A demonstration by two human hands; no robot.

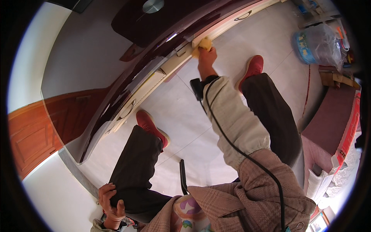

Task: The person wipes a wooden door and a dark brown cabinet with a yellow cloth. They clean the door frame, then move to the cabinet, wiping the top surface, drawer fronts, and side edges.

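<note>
My right hand [207, 58] is closed on a yellow cloth [206, 43], pressed against the cream drawer front of a low cabinet. The cabinet has a dark glossy top [136, 66] with a clear glass edge. Near the cloth is a narrow gap [181, 52] between the drawer fronts. A curved metal handle [127, 109] sits on the nearer left drawer front [145, 90], and another handle [243, 16] on the upper right one. My left hand [111, 201] rests on my left knee with its fingers apart, holding nothing.
My red shoes [150, 127] stand on the pale tiled floor [185, 116]. To the right are a plastic-wrapped clear blue container [314, 46], cardboard boxes [336, 76] and a mauve-covered seat [327, 121]. A black cable [240, 148] runs along my right sleeve. A black bar [182, 177] shows between my legs.
</note>
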